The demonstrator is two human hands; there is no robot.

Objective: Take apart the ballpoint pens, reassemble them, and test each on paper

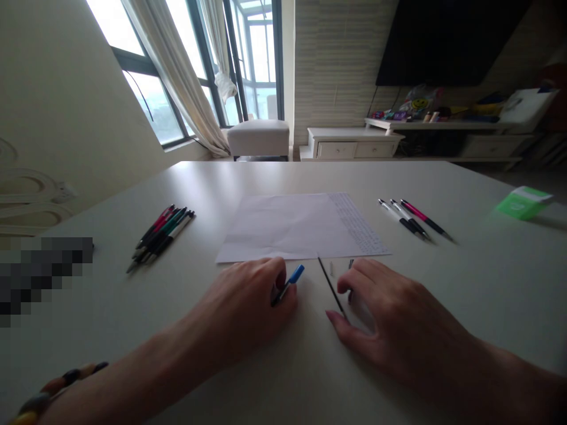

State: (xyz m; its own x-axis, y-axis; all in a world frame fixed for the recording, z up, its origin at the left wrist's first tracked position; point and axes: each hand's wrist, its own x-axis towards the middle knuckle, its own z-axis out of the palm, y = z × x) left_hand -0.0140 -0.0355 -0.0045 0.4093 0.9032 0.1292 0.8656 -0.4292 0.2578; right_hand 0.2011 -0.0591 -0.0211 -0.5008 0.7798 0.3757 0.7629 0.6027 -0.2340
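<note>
My left hand (261, 295) is closed around a blue pen part (296, 274), its blue end sticking up between thumb and fingers; the rest is hidden in the grip. My right hand (385, 310) rests low over the table, thumb and index finger apart. Between them and a little to the left lies a thin black pen refill (331, 285), its lower end close to the thumb tip. Beside the refill is a small spring (331, 269). A dark piece (351, 264) shows behind the right fingers, mostly hidden; whether they touch it I cannot tell.
A white paper sheet (283, 227), with handwriting along its right side, lies beyond my hands on the white table (212, 177). Several click pens (163, 236) are bunched at left. Three pens (411, 219) lie at right, and a green-and-white box (525, 202) stands farther right.
</note>
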